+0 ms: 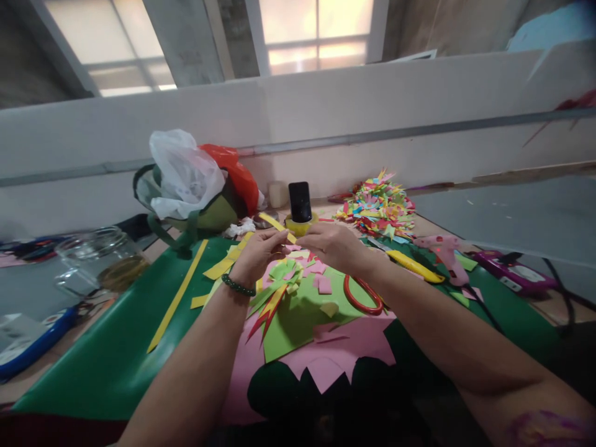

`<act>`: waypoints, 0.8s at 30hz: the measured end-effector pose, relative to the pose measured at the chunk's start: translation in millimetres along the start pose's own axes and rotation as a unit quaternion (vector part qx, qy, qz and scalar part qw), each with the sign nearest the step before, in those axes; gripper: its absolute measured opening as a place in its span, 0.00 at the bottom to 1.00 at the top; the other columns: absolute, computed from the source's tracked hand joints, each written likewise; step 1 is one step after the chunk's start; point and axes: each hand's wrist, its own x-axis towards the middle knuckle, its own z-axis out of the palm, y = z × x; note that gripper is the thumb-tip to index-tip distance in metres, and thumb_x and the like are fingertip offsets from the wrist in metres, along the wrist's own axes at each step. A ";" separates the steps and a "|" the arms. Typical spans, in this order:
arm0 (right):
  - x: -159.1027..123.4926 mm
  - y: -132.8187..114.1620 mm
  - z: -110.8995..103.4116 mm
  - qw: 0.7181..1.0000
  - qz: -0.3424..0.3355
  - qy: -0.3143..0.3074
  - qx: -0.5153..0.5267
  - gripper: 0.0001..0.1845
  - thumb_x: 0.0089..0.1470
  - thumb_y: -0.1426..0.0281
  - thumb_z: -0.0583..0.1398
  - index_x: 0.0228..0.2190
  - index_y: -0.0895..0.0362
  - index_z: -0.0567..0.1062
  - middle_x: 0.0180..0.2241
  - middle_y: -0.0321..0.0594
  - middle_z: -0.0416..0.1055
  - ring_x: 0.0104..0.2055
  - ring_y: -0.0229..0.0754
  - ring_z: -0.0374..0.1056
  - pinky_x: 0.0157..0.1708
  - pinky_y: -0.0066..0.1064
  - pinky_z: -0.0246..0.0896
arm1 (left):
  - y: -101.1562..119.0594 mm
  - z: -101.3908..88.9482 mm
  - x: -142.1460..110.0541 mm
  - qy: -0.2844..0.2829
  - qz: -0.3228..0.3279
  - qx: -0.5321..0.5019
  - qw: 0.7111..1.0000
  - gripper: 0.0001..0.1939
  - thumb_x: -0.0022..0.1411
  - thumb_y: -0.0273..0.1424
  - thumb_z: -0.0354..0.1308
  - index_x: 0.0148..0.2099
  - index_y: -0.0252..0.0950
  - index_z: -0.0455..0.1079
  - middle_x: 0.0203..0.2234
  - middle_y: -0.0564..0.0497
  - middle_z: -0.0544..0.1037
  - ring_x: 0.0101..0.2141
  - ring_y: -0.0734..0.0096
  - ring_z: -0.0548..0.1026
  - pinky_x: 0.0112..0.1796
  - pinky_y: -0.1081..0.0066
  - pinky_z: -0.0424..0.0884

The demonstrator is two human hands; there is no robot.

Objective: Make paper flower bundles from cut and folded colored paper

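Note:
A narrow yellow paper strip (278,225) slants up and away over the work, its near end at the fingertips of both hands. My left hand (263,253), a dark green bead bracelet at its wrist, pinches it between thumb and fingers. My right hand (334,246) closes its fingers at the strip's near end; its thumb is partly hidden. Below them lies a green paper rosette (285,276) with yellow and red pointed tails (270,310). It rests on light green paper (298,329) over a pink sheet (326,363). Red-handled scissors (365,301) lie beside my right wrist.
Rightward lie a yellow cutter (414,266), a pink glue gun (444,251) and a purple power strip (514,273). A phone (300,202) stands upright behind my hands. Colourful paper pieces (379,208) are heaped at back right. Leftward are a bag (209,214) and a glass jug (105,257).

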 end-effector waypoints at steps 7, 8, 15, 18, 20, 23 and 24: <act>2.2 0.9 4.2 0.963 0.058 0.072 0.252 0.07 0.54 0.71 0.61 0.31 0.58 0.80 0.28 0.38 0.76 0.29 0.36 0.68 0.29 0.27 0.60 | 5.0 -0.8 -5.0 0.006 0.035 0.025 0.999 0.20 0.36 0.42 0.73 0.27 0.33 0.77 0.19 0.52 0.76 0.22 0.75 0.73 0.24 0.77 0.66; 3.2 -0.2 3.9 0.950 0.087 0.071 0.290 0.07 0.52 0.70 0.62 0.29 0.59 0.80 0.25 0.37 0.75 0.27 0.35 0.66 0.27 0.26 0.59 | 5.5 0.8 -6.3 0.004 0.043 0.039 0.998 0.19 0.37 0.43 0.73 0.27 0.33 0.77 0.19 0.52 0.76 0.22 0.75 0.73 0.24 0.77 0.66; 7.2 -4.7 1.4 0.907 0.185 0.041 0.375 0.09 0.43 0.67 0.64 0.20 0.60 0.73 0.18 0.30 0.64 0.20 0.30 0.56 0.20 0.24 0.49 | 6.4 7.1 -11.6 -0.053 0.062 0.124 0.989 0.19 0.41 0.45 0.70 0.26 0.33 0.77 0.20 0.51 0.76 0.24 0.73 0.74 0.26 0.75 0.67; 6.6 -4.4 1.3 0.922 0.201 0.036 0.329 0.10 0.42 0.69 0.64 0.18 0.60 0.71 0.17 0.29 0.62 0.21 0.30 0.56 0.21 0.24 0.48 | 5.8 6.7 -12.0 -0.081 0.058 0.149 0.984 0.19 0.44 0.47 0.67 0.26 0.33 0.76 0.21 0.51 0.77 0.25 0.73 0.73 0.26 0.75 0.67; 6.0 -4.1 1.0 0.930 0.206 0.030 0.302 0.10 0.43 0.68 0.65 0.18 0.60 0.71 0.17 0.29 0.63 0.21 0.30 0.56 0.21 0.24 0.48 | 5.7 6.4 -12.3 -0.095 0.050 0.158 0.982 0.20 0.46 0.47 0.66 0.27 0.33 0.76 0.23 0.50 0.78 0.25 0.73 0.74 0.27 0.74 0.68; 5.2 -3.5 0.6 0.933 0.207 0.028 0.293 0.13 0.44 0.63 0.66 0.20 0.60 0.72 0.17 0.30 0.64 0.21 0.31 0.57 0.21 0.24 0.49 | 6.5 6.3 -12.9 -0.118 0.048 0.179 0.976 0.20 0.47 0.48 0.65 0.28 0.34 0.76 0.24 0.49 0.78 0.26 0.71 0.75 0.27 0.73 0.69; 5.1 -3.2 0.6 0.932 0.206 0.028 0.298 0.15 0.44 0.61 0.66 0.20 0.60 0.72 0.17 0.30 0.64 0.21 0.31 0.56 0.21 0.24 0.49 | 6.9 6.4 -13.1 -0.126 0.050 0.187 0.973 0.20 0.47 0.48 0.64 0.28 0.34 0.76 0.24 0.49 0.78 0.26 0.70 0.75 0.28 0.73 0.69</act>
